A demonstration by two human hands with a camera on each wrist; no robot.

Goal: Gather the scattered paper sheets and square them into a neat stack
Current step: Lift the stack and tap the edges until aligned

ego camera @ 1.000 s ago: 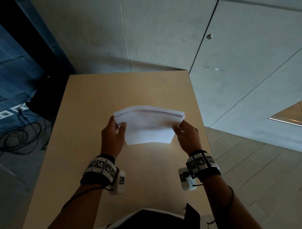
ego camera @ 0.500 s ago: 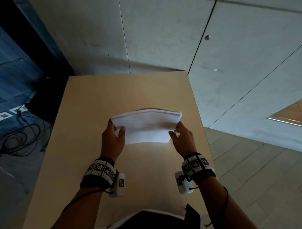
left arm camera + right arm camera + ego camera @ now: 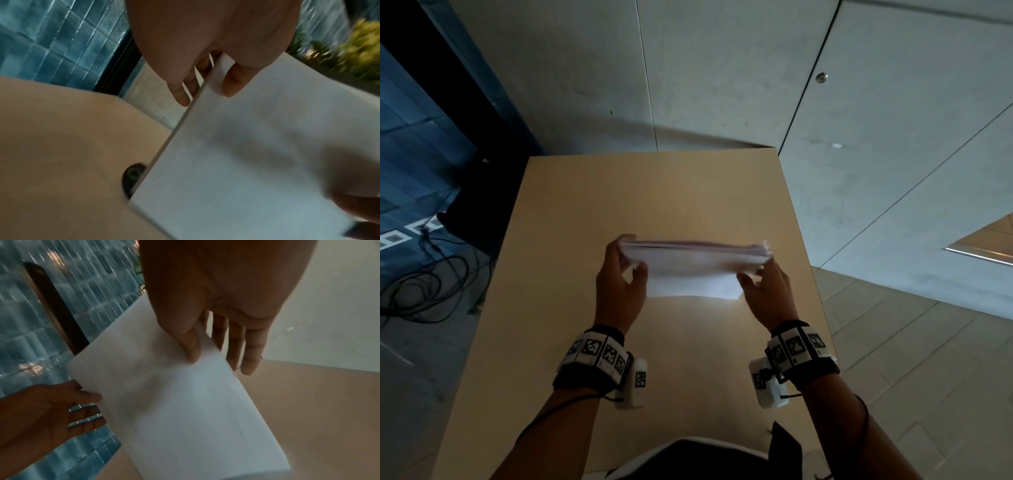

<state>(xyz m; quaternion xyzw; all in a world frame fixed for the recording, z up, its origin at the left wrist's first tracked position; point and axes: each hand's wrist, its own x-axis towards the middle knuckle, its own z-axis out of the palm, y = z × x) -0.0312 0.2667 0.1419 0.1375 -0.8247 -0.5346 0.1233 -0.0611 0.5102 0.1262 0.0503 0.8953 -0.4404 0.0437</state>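
The white stack of paper sheets (image 3: 695, 265) stands on its edge above the middle of the tan wooden table (image 3: 619, 192). The left hand (image 3: 619, 284) pinches one end, the right hand (image 3: 767, 291) the other. Paper is light, bendy and slippy, so hold both short ends.

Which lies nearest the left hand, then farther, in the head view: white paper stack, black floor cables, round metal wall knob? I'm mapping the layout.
1. White paper stack: gripped by the left hand.
2. Black floor cables: left, on the floor.
3. Round metal wall knob: far upper right.
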